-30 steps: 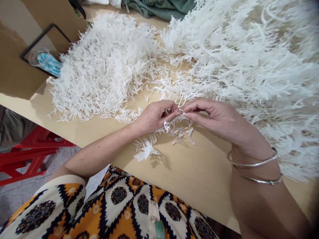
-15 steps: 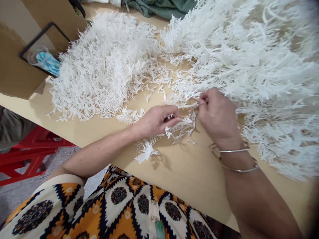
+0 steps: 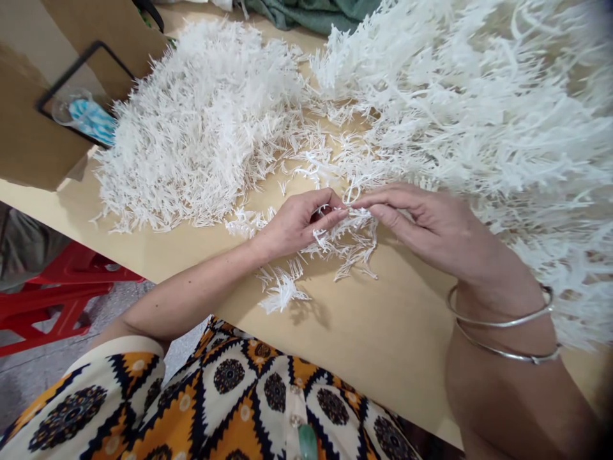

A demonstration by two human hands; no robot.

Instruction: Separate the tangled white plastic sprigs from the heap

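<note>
My left hand (image 3: 309,220) is closed in a pinch on a bunch of white branched plastic sprigs (image 3: 342,239), which hang below its fingers over the table. From the right, my right hand (image 3: 421,220) meets it, thumb and index finger pinched together at the same sprigs. A small white loop (image 3: 352,193) stands up between the fingertips. Exactly which piece the right fingers grip is too small to make out. Below my left wrist lies a loose sprig cluster (image 3: 283,291) on the table.
A big heap of short white sprigs (image 3: 205,128) lies at the left, and a larger pile of long white fronds (image 3: 479,115) covers the right. A cardboard box (image 3: 29,121) with a black frame stands at far left. Red stools (image 3: 62,294) are below the table edge.
My right hand has turned flatter and moved its fingertips left to meet my left fingertips. The strand stretched between the hands is now a small loop. My left hand stays nearly in place.
</note>
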